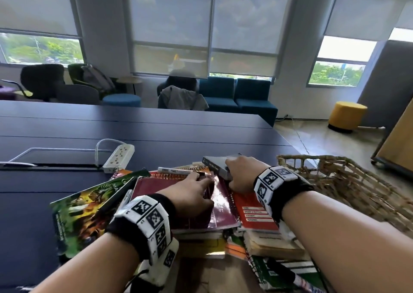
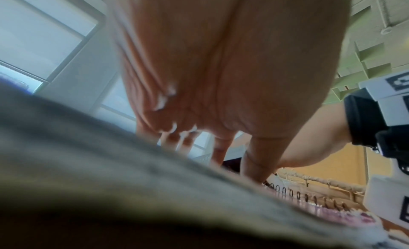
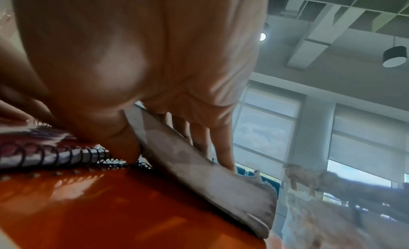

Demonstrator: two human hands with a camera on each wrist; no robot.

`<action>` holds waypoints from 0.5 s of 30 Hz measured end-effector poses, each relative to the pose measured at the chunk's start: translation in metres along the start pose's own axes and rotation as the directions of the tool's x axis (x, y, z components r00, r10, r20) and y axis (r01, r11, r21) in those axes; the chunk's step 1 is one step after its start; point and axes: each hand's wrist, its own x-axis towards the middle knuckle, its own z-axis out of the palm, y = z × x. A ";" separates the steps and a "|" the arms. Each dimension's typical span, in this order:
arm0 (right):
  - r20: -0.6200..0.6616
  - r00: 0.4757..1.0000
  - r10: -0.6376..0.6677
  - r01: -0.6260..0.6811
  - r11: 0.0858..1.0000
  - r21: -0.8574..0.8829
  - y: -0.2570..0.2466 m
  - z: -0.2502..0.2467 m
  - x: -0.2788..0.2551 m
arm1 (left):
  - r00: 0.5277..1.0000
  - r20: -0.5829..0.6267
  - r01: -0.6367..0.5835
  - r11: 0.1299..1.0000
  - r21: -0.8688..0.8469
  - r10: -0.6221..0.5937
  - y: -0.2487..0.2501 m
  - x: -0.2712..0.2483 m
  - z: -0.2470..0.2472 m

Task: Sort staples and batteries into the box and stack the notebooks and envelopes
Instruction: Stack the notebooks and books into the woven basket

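Note:
A messy pile of notebooks lies at the table's near edge. On top is a maroon spiral notebook (image 1: 221, 210), and my left hand (image 1: 196, 190) rests on it with fingers (image 2: 254, 161) stretched down onto the cover. Beside it lies an orange notebook (image 1: 257, 214) (image 3: 110, 209). My right hand (image 1: 239, 174) grips a worn grey box (image 1: 214, 162) (image 3: 210, 174) at the pile's far side, thumb on one face and fingers on the other. A white marker (image 1: 176, 170) lies across the spiral bindings. No batteries or envelopes are visible.
A woven wicker basket (image 1: 348, 181) (image 3: 332, 181) stands right of the pile. A white power strip (image 1: 119, 157) with its cable lies at the far left of the pile. A green illustrated book (image 1: 85, 207) sticks out on the left. The dark blue table (image 1: 156, 131) stretches beyond.

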 end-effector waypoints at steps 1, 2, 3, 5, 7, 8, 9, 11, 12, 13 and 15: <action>0.006 1.000 0.004 -0.003 1.000 -0.011 -0.001 0.000 0.000 | 1.000 0.002 0.000 1.000 -0.005 0.000 0.000 0.000 0.000; 0.003 1.000 -0.003 0.003 1.000 -0.013 -0.001 -0.001 0.001 | 1.000 0.005 -0.003 1.000 -0.008 0.003 0.000 -0.001 0.000; -0.001 1.000 -0.004 0.004 1.000 -0.008 -0.001 -0.001 0.000 | 1.000 0.009 -0.006 1.000 -0.009 0.006 0.000 -0.001 0.000; -0.026 1.000 0.001 -0.001 1.000 0.012 0.002 -0.004 -0.004 | 1.000 0.014 -0.011 1.000 -0.005 0.011 0.001 -0.002 -0.002; -0.065 0.998 0.013 -0.010 0.999 0.043 0.007 -0.007 -0.008 | 1.000 0.019 -0.004 1.000 -0.016 0.004 0.001 -0.002 -0.005; -0.089 0.996 0.019 -0.013 0.998 0.059 0.009 -0.008 -0.010 | 1.000 0.021 0.001 0.999 -0.032 0.000 0.002 -0.002 -0.007; -0.114 0.993 0.027 -0.019 0.997 0.077 0.012 -0.010 -0.013 | 1.000 0.021 0.008 0.999 -0.048 -0.007 0.003 -0.002 -0.010; -0.166 0.985 0.044 -0.027 0.994 0.104 0.016 -0.013 -0.020 | 1.000 0.011 0.014 0.995 -0.096 -0.013 0.004 -0.001 -0.017; -0.193 0.980 0.055 -0.032 0.993 0.117 0.018 -0.015 -0.024 | 1.000 0.004 0.016 0.991 -0.130 -0.015 0.006 -0.001 -0.019; -0.222 0.973 0.066 -0.038 0.991 0.129 0.020 -0.018 -0.028 | 1.000 -0.011 0.019 0.987 -0.158 -0.021 0.008 -0.002 -0.021; -0.288 0.953 0.096 -0.048 0.984 0.170 0.026 -0.024 -0.038 | 0.995 -0.092 0.014 0.985 -0.174 -0.030 0.014 -0.002 -0.023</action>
